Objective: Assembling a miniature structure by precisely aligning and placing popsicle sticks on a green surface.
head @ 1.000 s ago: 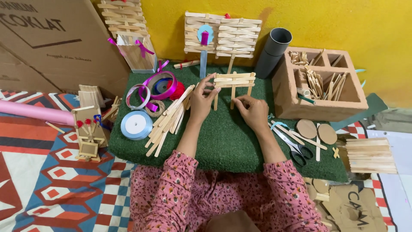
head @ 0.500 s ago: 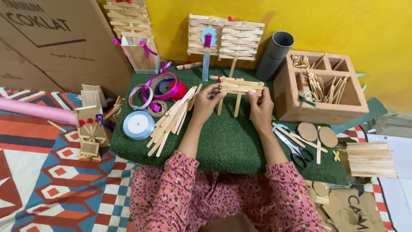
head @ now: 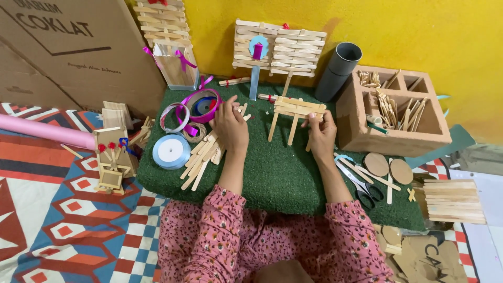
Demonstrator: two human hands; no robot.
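Head view: left hand [head: 230, 127] had come off the small pale ice-cream-stick frame on legs [head: 294, 112], unclenched over the loose wooden sticks [head: 207, 152], while right hand [head: 320, 133] alone pinched the frame upright on the green turf mat [head: 272, 173], suggesting another stick was wanted.

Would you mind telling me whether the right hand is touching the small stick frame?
Touching. The head view shows the right hand gripping the right end of the stick frame, its fingers wrapped over the slats.
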